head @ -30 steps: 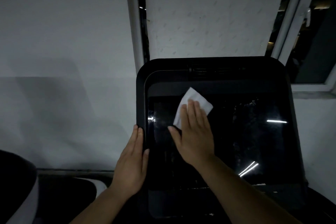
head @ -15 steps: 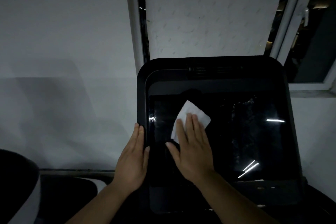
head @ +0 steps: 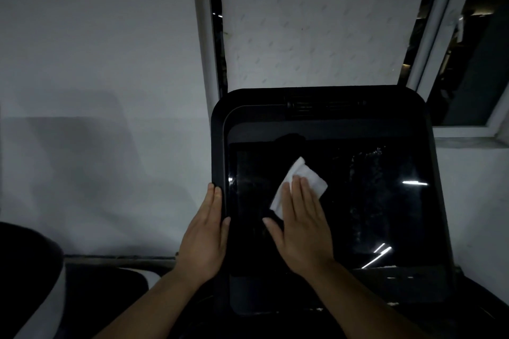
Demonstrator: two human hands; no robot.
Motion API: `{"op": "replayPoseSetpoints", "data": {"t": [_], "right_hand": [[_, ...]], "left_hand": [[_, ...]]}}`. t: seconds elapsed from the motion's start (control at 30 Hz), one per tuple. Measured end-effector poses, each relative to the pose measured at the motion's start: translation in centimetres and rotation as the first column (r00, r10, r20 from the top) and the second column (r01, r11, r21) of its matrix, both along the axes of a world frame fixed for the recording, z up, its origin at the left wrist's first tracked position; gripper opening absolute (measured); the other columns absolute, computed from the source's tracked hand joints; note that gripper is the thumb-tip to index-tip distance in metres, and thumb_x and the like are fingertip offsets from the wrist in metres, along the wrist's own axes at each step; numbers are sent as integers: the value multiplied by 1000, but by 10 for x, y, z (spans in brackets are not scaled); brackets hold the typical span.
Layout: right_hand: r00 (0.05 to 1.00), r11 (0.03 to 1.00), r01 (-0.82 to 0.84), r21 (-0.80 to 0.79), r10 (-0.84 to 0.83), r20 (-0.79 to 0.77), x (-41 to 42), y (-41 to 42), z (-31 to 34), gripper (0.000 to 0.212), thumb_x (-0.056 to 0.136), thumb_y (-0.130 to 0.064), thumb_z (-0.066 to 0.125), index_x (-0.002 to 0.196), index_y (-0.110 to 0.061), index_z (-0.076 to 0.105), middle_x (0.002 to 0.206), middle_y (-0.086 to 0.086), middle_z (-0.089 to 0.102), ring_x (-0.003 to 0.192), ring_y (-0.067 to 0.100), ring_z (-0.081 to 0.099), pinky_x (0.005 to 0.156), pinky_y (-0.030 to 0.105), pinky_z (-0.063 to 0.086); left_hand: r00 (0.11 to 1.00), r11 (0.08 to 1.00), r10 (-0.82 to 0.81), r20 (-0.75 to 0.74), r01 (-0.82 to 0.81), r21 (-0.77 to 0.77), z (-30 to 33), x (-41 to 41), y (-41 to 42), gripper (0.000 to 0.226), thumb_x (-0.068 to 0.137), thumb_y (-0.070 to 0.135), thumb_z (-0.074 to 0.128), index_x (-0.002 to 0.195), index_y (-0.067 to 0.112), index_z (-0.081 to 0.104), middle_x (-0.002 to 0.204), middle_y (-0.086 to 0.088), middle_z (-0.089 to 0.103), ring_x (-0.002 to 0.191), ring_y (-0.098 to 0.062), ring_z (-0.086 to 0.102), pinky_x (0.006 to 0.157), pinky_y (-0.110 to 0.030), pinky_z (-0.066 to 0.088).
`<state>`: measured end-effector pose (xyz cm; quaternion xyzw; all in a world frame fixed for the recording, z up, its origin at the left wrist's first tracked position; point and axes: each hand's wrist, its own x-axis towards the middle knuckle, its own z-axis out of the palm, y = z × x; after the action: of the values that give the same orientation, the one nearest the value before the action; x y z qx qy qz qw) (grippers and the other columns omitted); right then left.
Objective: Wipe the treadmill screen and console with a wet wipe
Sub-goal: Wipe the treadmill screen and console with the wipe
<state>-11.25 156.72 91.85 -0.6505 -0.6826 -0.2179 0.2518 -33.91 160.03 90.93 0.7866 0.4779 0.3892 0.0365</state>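
The treadmill console (head: 325, 99) is a black rounded panel tilted toward me, with a dark glossy screen (head: 371, 201) inside its frame. A white wet wipe (head: 305, 176) lies flat on the left-middle of the screen. My right hand (head: 303, 226) presses the wipe down with straight fingers, covering its lower part. My left hand (head: 205, 237) rests flat along the console's left edge, fingers extended upward and thumb on the frame. Smears and light reflections show on the right half of the screen.
A white wall (head: 96, 91) stands behind and to the left of the console. A window with a patterned white blind (head: 316, 22) and white frames (head: 435, 22) rises behind it. A dark and white machine part (head: 33, 270) sits at lower left.
My right hand has slid the wipe downward and slightly right on the screen. My left hand has stayed on the console's left edge.
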Motion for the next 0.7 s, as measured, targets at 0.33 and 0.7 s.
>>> {"op": "replayPoseSetpoints", "data": {"t": [0.33, 0.7], "right_hand": [[944, 958, -284, -47, 288, 159, -51, -21, -27, 83, 105, -67, 34, 160, -5, 32, 171, 16, 20, 161, 28, 12, 125, 48, 25], [998, 997, -67, -31, 68, 17, -27, -22, -31, 90, 102, -68, 33, 160, 1, 27, 170, 24, 16, 160, 35, 13, 126, 49, 21]], "left_hand": [[1000, 1000, -21, 17, 22, -20, -2, -4, 4, 68, 105, 43, 35, 162, 25, 3, 172, 9, -1, 153, 9, 3, 120, -14, 19], [1000, 999, -13, 0, 13, -50, 1, -4, 3, 68, 108, 32, 41, 164, 20, 4, 172, 7, -4, 156, -6, 10, 123, -26, 24]]}}
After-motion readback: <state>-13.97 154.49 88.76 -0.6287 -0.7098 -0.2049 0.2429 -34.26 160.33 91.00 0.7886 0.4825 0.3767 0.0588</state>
